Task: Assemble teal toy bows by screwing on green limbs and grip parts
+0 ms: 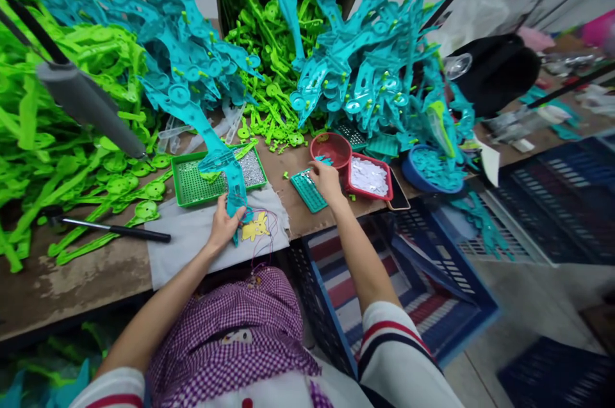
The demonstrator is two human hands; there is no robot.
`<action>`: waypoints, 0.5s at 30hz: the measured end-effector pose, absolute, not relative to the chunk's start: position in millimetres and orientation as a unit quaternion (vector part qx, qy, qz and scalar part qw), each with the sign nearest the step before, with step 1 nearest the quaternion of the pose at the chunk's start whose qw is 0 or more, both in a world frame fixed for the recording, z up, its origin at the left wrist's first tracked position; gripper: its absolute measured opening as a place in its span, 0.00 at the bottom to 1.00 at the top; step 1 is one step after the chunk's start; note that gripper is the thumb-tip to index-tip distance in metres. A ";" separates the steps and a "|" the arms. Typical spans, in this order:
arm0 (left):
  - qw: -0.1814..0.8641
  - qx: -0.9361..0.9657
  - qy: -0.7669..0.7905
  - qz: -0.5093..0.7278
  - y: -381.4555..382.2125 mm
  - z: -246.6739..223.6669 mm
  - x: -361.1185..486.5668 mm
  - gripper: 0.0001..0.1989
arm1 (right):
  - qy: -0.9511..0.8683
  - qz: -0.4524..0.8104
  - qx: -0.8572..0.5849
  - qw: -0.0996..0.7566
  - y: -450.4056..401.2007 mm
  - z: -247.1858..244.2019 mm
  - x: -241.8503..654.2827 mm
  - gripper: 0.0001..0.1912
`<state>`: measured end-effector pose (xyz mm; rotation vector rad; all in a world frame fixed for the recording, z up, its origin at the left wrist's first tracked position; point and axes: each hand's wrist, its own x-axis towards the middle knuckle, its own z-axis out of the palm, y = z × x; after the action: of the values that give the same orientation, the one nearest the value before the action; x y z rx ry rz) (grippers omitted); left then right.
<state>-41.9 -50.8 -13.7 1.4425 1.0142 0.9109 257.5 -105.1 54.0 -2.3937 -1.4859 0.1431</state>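
Observation:
My left hand is closed around the lower end of a long turquoise plastic part. The part tilts up and away, over a green basket that holds small silvery pieces. Beneath that hand lies a grey cloth with a yellow cartoon print. My right hand is over a small teal gridded tray, its fingers pinched at the tray's far edge. Whatever is between those fingertips is too small to make out. A reddish-brown bowl stands just behind this hand.
Heaps of lime-green parts and turquoise parts crowd the table's back. Right of my hand are a red basket of white pieces, a phone and a blue bowl. A hammer lies left; a blue crate stands below.

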 end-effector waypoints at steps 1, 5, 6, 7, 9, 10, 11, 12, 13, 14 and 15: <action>0.548 0.608 0.428 0.384 -50.8 -13.4 -42.0 0.29 | -0.535 0.054 -0.832 0.141 -102.1 53.2 255.3 0.14; 0.559 0.608 0.429 0.365 -51.3 -11.8 -42.8 0.29 | -0.547 0.063 -0.828 0.108 -94.6 50.9 252.5 0.10; 0.558 0.609 0.429 0.365 -51.5 -11.5 -42.8 0.29 | -0.546 0.062 -0.829 0.104 -95.1 52.0 253.4 0.09; 0.553 0.612 0.429 0.368 -51.6 -11.3 -42.7 0.28 | -0.546 0.061 -0.829 0.102 -96.7 54.0 254.2 0.09; 0.541 0.617 0.428 0.379 -51.9 -11.2 -42.1 0.28 | -0.545 0.057 -0.831 0.098 -101.9 60.0 251.0 0.08; 0.536 0.621 0.426 0.382 -51.9 -11.3 -41.7 0.28 | -0.547 0.053 -0.828 0.112 -104.9 63.4 245.1 0.07; 0.533 0.624 0.424 0.382 -52.0 -11.5 -41.2 0.27 | -0.557 0.050 -0.817 0.140 -107.6 66.7 235.6 0.06; 0.529 0.629 0.424 0.381 -52.0 -11.8 -40.7 0.27 | -0.575 0.047 -0.796 0.182 -109.4 69.3 222.2 0.06; 0.526 0.634 0.424 0.378 -52.0 -12.2 -40.3 0.26 | -0.599 0.045 -0.764 0.237 -110.0 71.0 205.5 0.06; 0.521 0.639 0.425 0.374 -51.9 -12.7 -40.0 0.26 | -0.634 0.048 -0.716 0.289 -109.0 71.8 186.6 0.07; 0.516 0.643 0.426 0.372 -51.8 -13.2 -39.8 0.26 | -0.668 0.050 -0.667 0.325 -106.2 71.5 166.9 0.08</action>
<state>-39.8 -51.8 -13.2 1.5444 1.0242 0.8926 166.9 -106.2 71.5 -1.7496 -1.7514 0.1315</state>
